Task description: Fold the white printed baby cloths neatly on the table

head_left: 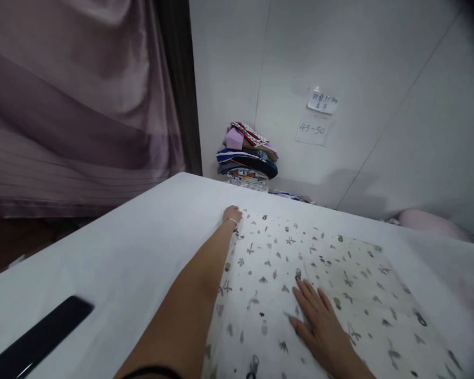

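A white cloth point(268, 316) printed with small leaves, twigs and other motifs lies spread over a white table. My left arm reaches out to its far left corner, where my left hand point(231, 215) is closed with curled fingers on the edge of the fabric; a thin bracelet circles the wrist. Flat on the middle of the cloth rests my right hand point(319, 321), fingers stretched and slightly apart, palm down. A few soft creases show in the fabric, and its near end runs out of view at the bottom.
On the white table point(142, 247), a dark flat object point(39, 342) lies at the near left. Beyond the far edge stands a stack of folded fabrics point(248, 155) against the wall. Handwritten paper signs point(314, 129) hang there. A pinkish curtain point(75, 105) hangs at the left.
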Tool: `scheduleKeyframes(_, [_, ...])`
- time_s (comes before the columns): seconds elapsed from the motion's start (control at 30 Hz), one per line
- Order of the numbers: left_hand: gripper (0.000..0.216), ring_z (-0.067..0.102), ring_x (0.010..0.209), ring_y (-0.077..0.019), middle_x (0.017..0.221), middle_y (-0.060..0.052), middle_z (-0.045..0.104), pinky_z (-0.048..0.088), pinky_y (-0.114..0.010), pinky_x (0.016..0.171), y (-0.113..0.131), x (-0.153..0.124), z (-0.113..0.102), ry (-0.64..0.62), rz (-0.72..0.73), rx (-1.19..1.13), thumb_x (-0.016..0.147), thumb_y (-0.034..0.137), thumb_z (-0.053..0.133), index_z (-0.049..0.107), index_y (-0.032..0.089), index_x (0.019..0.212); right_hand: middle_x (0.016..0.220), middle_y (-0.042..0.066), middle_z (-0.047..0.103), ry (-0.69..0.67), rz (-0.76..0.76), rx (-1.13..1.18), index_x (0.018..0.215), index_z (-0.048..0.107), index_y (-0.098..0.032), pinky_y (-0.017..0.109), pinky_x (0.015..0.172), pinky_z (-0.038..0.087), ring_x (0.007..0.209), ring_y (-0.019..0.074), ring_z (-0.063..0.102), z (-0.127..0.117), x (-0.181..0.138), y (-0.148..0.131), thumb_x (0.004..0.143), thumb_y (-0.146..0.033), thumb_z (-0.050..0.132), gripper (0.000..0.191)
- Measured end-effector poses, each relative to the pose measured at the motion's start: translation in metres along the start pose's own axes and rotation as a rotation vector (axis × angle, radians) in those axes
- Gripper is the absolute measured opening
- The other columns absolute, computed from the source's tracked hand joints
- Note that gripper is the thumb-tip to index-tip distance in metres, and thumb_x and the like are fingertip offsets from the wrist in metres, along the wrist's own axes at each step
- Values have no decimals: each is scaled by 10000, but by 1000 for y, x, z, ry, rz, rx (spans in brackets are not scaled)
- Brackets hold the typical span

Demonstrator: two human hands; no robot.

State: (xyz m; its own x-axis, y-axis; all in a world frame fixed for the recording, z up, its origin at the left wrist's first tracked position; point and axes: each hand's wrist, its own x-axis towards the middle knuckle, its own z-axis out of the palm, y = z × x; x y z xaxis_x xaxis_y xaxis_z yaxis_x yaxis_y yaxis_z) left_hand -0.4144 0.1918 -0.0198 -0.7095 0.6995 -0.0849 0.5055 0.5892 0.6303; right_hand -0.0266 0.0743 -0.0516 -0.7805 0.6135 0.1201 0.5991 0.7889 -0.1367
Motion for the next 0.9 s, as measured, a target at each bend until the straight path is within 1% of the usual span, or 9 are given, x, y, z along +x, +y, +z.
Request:
scheduleKeyframes(0.17, [350, 583, 1019, -215, 1104, -87, 630, 461, -308, 801, 11, -15, 0, 74, 28, 139, 798, 193, 474, 563, 226, 1135, 1489, -4, 136, -13, 0, 33, 1442, 115, -301, 499, 1095, 199, 1358, 259, 167, -6, 1, -2, 909, -501, 327, 607])
scheduleKeyframes(0.27, [358, 516, 1111, -260, 1191, -138, 568, 430, -370, 870, 20, -30, -4, 93, 114, 226, 811, 212, 446, 551, 183, 1152, 1491, 16, 138, -36, 4, 65, 1439, 161, -273, 496, 1100, 166, 1363, 255, 145, -14, 2, -5, 914, -501, 314, 592])
scheduleKeyframes(0.33, [395, 419, 1209, -272, 1297, -146, 484, 373, -402, 951, 22, -41, -4, 98, 223, 273, 825, 262, 438, 511, 164, 1200, 1493, 28, 126, -55, 7, 88, 1438, 177, -251, 488, 1104, 146, 1368, 251, 124, -19, 4, -7, 915, -506, 307, 596])
scheduleKeyframes(0.4, [448, 320, 1284, -256, 1395, -121, 382, 290, -414, 1028, 20, -49, -1, 98, 417, 374, 839, 333, 421, 465, 171, 1255, 1496, 41, 107, -71, 16, 109, 1440, 173, -232, 477, 1109, 129, 1370, 250, 110, -22, 5, -8, 912, -517, 307, 614])
scheduleKeyframes(0.47, [530, 226, 1336, -254, 1456, -105, 285, 212, -441, 1070, 15, -54, 5, 40, 562, 493, 849, 434, 374, 414, 172, 1308, 1496, 53, 102, -82, 25, 123, 1442, 166, -216, 472, 1111, 113, 1371, 253, 100, -24, 6, -9, 908, -528, 307, 633])
scheduleKeyframes(0.6, [717, 116, 1370, -286, 1499, -93, 152, 171, -515, 1067, 5, -52, 14, -135, 502, 574, 820, 601, 245, 335, 157, 1376, 1499, 64, 71, -148, 40, 178, 1447, 137, -193, 473, 1113, 46, 1376, 251, 43, -30, 7, -10, 910, -546, 265, 655])
scheduleKeyframes(0.73, [773, 79, 1375, -296, 1503, -89, 115, 163, -534, 1068, 6, -48, 16, -148, 477, 584, 807, 614, 211, 299, 122, 1396, 1505, 40, 37, -298, 31, 312, 1447, 130, -239, 435, 1111, 63, 1377, 244, 34, -53, 16, 1, 880, -614, 259, 692])
scheduleKeyframes(0.8, [775, 73, 1375, -299, 1504, -81, 106, 171, -538, 1065, 8, -47, 16, -146, 477, 593, 805, 612, 203, 297, 121, 1398, 1510, 10, 22, -278, 46, 332, 1448, 106, -264, 403, 1111, 72, 1379, 226, 27, -68, 31, 18, 878, -623, 235, 686])
scheduleKeyframes(0.9, [782, 72, 1376, -297, 1506, -70, 92, 175, -538, 1064, 8, -46, 16, -139, 473, 611, 802, 617, 190, 287, 126, 1403, 1513, 25, -4, -148, 198, 221, 1451, 107, -215, 407, 1108, 17, 1379, 218, -19, -81, 61, 62, 884, -617, 202, 702])
